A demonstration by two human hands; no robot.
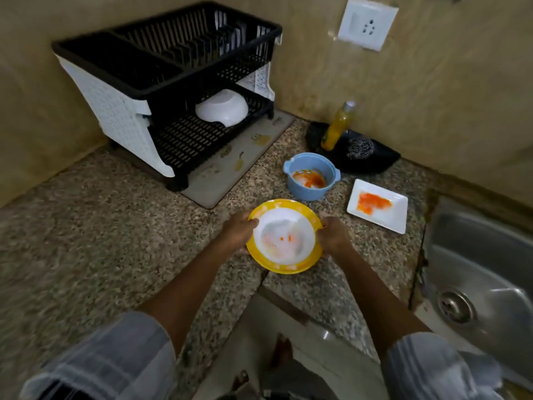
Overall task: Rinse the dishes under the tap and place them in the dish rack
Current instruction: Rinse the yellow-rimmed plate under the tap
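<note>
Yellow-rimmed plate [284, 236], smeared orange, sits between my left hand [239, 232] and right hand [334, 235], each gripping its rim above the desk [115, 241].

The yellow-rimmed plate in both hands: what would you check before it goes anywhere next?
1. Grip: left hand and right hand hold opposite edges of the round yellow-rimmed plate: ok.
2. Plate clean: orange flecks and a film show on it: not ok.
3. Steel sink free to take it: the visible basin holds nothing: ok.
4. Tap running: tap out of view: cannot tell.
5. Black-and-white dish rack has room: only one white bowl on the lower shelf: ok.
6. Others waiting: blue handled pot and white rectangular dish carry orange stains: not ok.
</note>
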